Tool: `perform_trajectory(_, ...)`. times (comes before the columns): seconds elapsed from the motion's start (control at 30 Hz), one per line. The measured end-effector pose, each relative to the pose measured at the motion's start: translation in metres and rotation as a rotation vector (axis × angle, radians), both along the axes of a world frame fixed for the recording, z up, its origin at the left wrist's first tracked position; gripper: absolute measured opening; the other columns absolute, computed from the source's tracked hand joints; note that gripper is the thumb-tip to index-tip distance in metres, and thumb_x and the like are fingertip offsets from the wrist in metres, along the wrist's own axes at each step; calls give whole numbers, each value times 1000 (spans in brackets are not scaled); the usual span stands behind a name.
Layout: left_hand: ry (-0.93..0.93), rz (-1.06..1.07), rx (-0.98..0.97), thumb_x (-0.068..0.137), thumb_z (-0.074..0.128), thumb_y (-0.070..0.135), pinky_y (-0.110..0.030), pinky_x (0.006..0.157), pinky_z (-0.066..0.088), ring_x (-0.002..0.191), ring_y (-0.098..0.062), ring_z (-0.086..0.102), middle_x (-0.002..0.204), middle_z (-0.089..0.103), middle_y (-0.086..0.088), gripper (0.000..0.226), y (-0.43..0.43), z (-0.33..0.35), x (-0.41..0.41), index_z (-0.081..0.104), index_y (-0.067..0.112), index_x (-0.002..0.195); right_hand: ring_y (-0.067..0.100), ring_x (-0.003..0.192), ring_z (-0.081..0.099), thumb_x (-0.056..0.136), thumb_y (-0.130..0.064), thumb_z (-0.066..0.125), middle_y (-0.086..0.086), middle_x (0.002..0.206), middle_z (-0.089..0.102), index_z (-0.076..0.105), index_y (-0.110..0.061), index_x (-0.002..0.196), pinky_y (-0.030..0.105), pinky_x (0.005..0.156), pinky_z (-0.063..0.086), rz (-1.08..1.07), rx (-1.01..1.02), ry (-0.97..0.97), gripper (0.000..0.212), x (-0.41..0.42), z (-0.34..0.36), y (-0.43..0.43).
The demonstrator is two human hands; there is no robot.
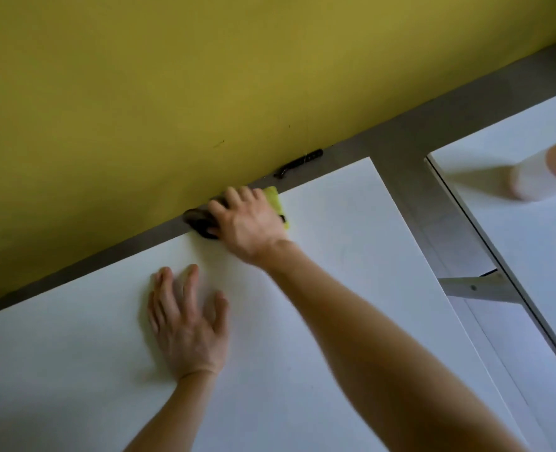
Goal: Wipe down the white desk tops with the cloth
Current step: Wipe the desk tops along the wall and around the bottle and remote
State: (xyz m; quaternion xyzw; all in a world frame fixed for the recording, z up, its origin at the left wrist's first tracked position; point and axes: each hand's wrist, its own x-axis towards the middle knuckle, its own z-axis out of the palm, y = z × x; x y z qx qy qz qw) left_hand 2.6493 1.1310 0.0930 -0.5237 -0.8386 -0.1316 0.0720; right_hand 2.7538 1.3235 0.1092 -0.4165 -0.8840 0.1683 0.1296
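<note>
gripping the yellow cloth point(275, 203) at the white desk point(335, 256) far edge, right hand point(247, 223) fingers curled round it; left hand point(185, 318) flat, fingers spread.

Desk top point(319, 256) smooth matt white; cloth point(275, 200) soft yellow; wall point(139, 93) matt yellow.

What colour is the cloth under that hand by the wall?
Yellow-green cloth, seen in the head view, peeking from under the right hand.
</note>
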Motion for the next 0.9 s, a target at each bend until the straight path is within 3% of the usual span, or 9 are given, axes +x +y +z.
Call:
perform_trajectory(0.07, 11, -1, 8, 103, 54, 53, -55, 123, 32, 154, -42, 41, 165, 43, -20, 60, -1, -1, 0, 62, 18, 151, 36, 108, 59, 110, -53, 47, 10, 120, 60, 62, -25, 138, 46, 91, 41, 65, -27, -12, 43, -13, 3, -5)
perform_trajectory(0.17, -12, 9, 9, 102, 57, 48, -54, 125, 30, 154, -42, 40, 166, 43, -19, 58, 1, -2, 2, 61, 20, 152, 39, 103, 64, 106, -55, 55, 12, 115, 63, 62, -25, 144, 47, 89, 50, 90, -28, 61, 49, 35, -1, 19)
perform_trajectory(0.37, -61, 15, -11, 100, 58, 46, -54, 129, 26, 158, -40, 34, 168, 39, -18, 60, 1, -3, 2, 58, 21, 154, 48, 106, 61, 108, -46, 58, 21, 115, 63, 62, -21, 141, 53, 87, 51, -329, 21, -14, 42, 193, -2, 83)
perform_trajectory(0.53, -110, -7, 7, 99, 57, 49, -54, 131, 24, 159, -40, 32, 168, 40, -20, 61, 3, -3, 1, 59, 21, 153, 51, 105, 59, 108, -40, 61, 28, 118, 61, 61, -10, 136, 52, 84, 48, -725, -7, -3, 41, 212, 40, 60)
perform_trajectory(0.63, -192, -32, -88, 100, 51, 61, -55, 132, 21, 162, -41, 27, 170, 36, -21, 68, 4, 2, -1, 57, 23, 155, 28, 95, 60, 106, -38, 68, 7, 105, 65, 65, -18, 131, 36, 72, 33, -589, -21, 221, 32, 167, 91, -10)
perform_trajectory(0.7, -285, -65, -171, 101, 39, 69, -53, 134, 15, 165, -36, 19, 174, 30, -20, 72, 1, 11, -5, 55, 27, 157, 3, 90, 64, 105, -36, 70, -12, 99, 70, 67, -28, 125, 28, 71, 39, -489, -273, 410, 22, 122, 122, -71)
perform_trajectory(0.77, -530, -142, -244, 101, 33, 70, -42, 134, 12, 167, -28, 14, 176, 30, -12, 70, -8, 32, -19, 58, 30, 153, 0, 102, 70, 105, -36, 69, -15, 107, 77, 67, -33, 127, 26, 83, 52, -434, -522, 552, 22, 76, 144, -129)
perform_trajectory(0.83, -1030, -128, -205, 105, 35, 62, -33, 122, 28, 157, -22, 40, 159, 56, 1, 57, -37, 78, -45, 67, 31, 141, 9, 111, 74, 106, -35, 68, -11, 116, 79, 66, -30, 133, 27, 92, 56, -389, -727, 645, 27, 34, 156, -183)
perform_trajectory(0.9, -1631, 36, -58, 114, 40, 48, -37, 112, 44, 129, -20, 69, 129, 77, 1, 43, -96, 123, -77, 71, 26, 133, 19, 121, 73, 102, -39, 67, -2, 127, 78, 63, -26, 139, 38, 105, 56, -367, -931, 738, 39, -10, 167, -238)
